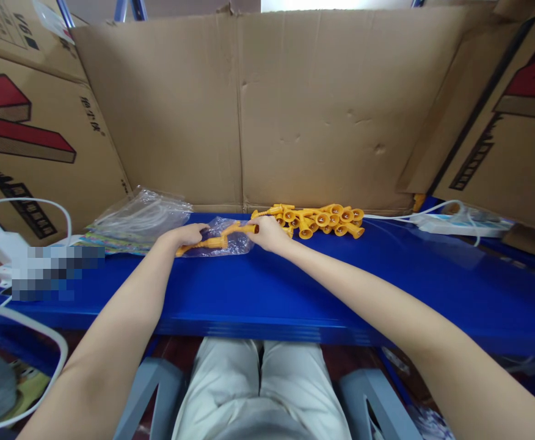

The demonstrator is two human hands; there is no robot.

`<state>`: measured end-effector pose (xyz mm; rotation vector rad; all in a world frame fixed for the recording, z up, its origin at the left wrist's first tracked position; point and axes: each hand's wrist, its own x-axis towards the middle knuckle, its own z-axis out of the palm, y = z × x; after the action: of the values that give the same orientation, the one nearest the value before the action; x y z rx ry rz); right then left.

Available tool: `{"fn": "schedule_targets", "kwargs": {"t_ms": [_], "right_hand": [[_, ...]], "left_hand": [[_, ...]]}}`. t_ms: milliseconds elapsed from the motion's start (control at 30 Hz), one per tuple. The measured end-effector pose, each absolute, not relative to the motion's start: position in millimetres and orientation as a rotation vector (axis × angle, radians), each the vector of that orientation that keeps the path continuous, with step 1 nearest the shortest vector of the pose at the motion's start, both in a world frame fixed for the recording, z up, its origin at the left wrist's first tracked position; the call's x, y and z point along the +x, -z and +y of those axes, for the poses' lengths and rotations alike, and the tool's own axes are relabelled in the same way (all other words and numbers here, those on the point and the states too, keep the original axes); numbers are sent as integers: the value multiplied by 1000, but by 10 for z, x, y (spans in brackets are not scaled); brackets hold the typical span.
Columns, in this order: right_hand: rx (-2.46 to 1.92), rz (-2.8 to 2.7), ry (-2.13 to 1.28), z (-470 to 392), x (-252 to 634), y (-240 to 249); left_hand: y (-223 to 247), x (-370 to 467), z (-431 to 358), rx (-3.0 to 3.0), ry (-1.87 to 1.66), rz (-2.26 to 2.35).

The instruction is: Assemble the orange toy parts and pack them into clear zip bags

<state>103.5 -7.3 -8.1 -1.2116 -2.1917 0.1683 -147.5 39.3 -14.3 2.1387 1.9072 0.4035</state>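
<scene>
Yellow-orange trumpet-shaped plastic pieces (322, 219) lie in a pile at the back of the blue table (258, 293). Just left of the pile, my right hand (271, 234) has its fingers wrapped round one yellow piece (251, 229), whose cup end points left. My left hand (190, 234) rests over the left end of a clear plastic bag (237, 245), beside another yellow piece (212, 243) that lies on or in the bag. Its fingers are bent, and what they grip is hard to make out.
Clear bags (146, 214) lie on a colourful sheet at the left. A white charger with cables (8, 244) stands at the far left, a white power strip (466, 225) at the right. Cardboard walls (331, 110) enclose the back and sides.
</scene>
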Motion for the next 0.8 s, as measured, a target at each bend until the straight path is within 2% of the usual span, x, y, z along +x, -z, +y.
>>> {"fn": "schedule_targets", "kwargs": {"t_ms": [367,667,733,800], "right_hand": [[-1108,-1795,-741,-53,834,262],[-1092,-1389,-1520,-228,742,238],[-1135,-1426,-1557,-245,742,205],[-1173,-1562,-1410,-210,745,181]], "left_hand": [[221,-1559,408,1906,-699,2023],[238,-1562,418,1752,-829,1935],[236,-1564,420,1725,-849,1912],[230,-1560,413,1699,-859,1896]]}}
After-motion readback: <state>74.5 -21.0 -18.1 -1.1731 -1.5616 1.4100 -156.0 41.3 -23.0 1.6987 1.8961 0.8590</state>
